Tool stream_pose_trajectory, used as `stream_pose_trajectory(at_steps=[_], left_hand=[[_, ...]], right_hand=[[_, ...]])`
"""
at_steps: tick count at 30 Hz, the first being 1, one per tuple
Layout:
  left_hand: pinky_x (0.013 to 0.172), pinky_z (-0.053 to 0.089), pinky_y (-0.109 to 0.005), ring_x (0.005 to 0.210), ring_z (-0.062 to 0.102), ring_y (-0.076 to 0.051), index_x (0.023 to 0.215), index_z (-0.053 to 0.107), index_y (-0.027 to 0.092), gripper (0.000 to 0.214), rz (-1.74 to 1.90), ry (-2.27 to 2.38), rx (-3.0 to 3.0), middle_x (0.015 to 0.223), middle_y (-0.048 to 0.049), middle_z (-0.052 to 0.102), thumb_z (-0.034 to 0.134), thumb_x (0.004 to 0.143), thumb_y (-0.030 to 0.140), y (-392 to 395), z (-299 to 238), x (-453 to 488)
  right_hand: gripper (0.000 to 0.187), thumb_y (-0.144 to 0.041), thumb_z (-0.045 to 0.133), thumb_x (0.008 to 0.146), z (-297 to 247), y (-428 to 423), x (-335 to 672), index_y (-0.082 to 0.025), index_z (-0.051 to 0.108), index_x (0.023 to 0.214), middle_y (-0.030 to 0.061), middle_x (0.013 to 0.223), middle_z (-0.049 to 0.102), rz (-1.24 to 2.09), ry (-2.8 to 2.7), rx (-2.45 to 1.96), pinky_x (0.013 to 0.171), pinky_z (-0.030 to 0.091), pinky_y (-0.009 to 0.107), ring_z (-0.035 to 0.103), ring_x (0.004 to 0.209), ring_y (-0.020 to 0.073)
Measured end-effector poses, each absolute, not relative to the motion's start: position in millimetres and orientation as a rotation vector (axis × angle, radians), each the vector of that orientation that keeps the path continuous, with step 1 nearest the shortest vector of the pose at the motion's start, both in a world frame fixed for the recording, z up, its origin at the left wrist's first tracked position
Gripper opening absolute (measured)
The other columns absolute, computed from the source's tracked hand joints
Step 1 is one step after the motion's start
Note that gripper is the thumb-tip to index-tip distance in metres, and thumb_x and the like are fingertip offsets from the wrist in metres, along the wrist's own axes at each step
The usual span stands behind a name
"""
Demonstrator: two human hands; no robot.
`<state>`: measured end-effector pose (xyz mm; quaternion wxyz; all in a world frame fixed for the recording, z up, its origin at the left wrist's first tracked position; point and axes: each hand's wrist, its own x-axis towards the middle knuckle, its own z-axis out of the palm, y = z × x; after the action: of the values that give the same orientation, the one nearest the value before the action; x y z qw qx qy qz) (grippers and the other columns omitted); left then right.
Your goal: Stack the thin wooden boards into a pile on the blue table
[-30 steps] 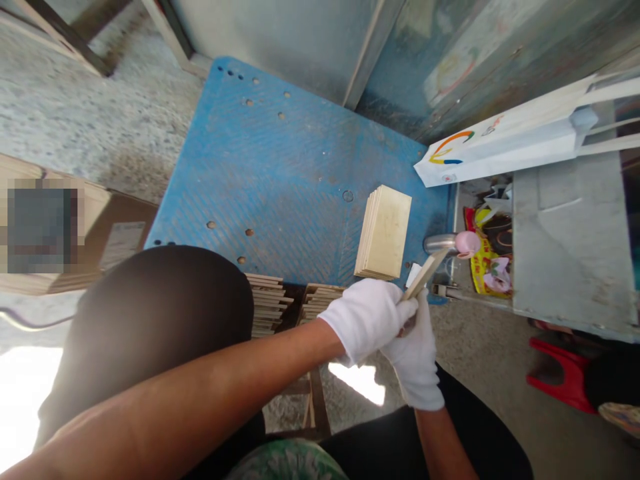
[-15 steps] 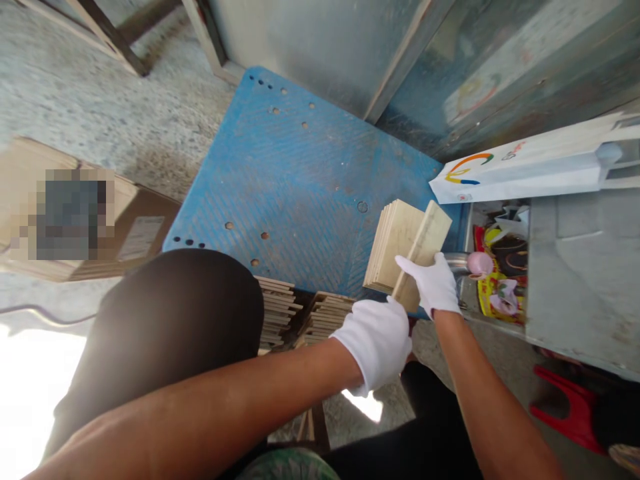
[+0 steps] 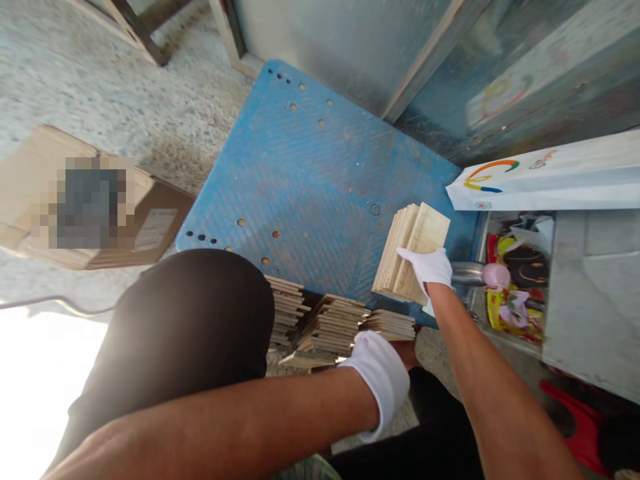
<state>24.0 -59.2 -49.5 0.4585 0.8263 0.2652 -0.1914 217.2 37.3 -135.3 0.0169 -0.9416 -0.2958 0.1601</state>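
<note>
Right Hand Rests on a Stack of Thin Wooden Boards

The right hand [image 3: 425, 270] lies on the stack of thin wooden boards [image 3: 413, 253]. Its fingers stretch out flat and do not look closed around the boards. The stack sits on the blue plastic pallet [image 3: 310, 167], near the pallet's right side. The boards in it are lined up, with their edges stepped a little like a fan.

The left hand [image 3: 377, 380] is lower down, in a white cloth glove [image 3: 373, 373]. Its fingers are out of sight, so I cannot tell if it is gripping anything. It is just under the low pile of boards [image 3: 387, 325].

Two more piles of boards [image 3: 330, 330] sit beside that one, near the person's dark knee [image 3: 190, 320]. These boards lie crossed and less neatly than the stack.

So one tidy stack is done, and many boards are left in the piles.

Farther out, a cardboard box [image 3: 150, 227] lies on the concrete floor [image 3: 100, 100]. A white paper bag [image 3: 545, 177] lies to the right. Below it, a steel bottle [image 3: 467, 273] with a pink cup [image 3: 496, 275] sits by some yellow packets [image 3: 505, 320]. A red stool [image 3: 575, 427] stands at the lower right.
</note>
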Motion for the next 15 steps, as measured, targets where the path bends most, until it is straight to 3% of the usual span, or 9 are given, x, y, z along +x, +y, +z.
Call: stream_pose_trajectory(at_steps=[4,10,15], left_hand=[[0.076,0.046,-0.051,0.098,0.061,-0.040,0.108,0.072,0.011,0.048,-0.464,0.704,2.067,0.106,-0.0267,0.067,0.076,0.061,0.018,-64.8,-53.4,23.6],[0.068,0.046,-0.047,0.082,0.063,-0.035,0.095,0.075,0.011,0.030,-0.539,0.653,2.050,0.086,-0.0215,0.069,0.069,0.067,0.016,-68.5,-59.0,25.2],[0.067,0.046,-0.047,0.080,0.063,-0.036,0.103,0.073,0.006,0.039,-0.501,0.707,2.011,0.085,-0.0253,0.068,0.070,0.066,0.016,-64.5,-56.4,21.6]], right_hand=[[0.118,-0.066,0.080,0.046,-139.8,44.7,216.3,0.002,0.041,0.135,0.0307,0.124,0.055,0.518,-0.931,-2.987,0.097,0.045,0.048,0.054,0.117,0.0411],[0.127,-0.067,0.081,0.045,-147.2,49.1,212.5,0.005,0.036,0.139,0.0323,0.127,0.052,0.518,-0.912,-3.033,0.098,0.044,0.049,0.051,0.119,0.0436],[0.118,-0.069,0.080,0.045,-152.4,44.5,213.0,0.001,0.043,0.133,0.0303,0.126,0.053,0.493,-0.871,-2.943,0.099,0.042,0.047,0.051,0.118,0.0399]])
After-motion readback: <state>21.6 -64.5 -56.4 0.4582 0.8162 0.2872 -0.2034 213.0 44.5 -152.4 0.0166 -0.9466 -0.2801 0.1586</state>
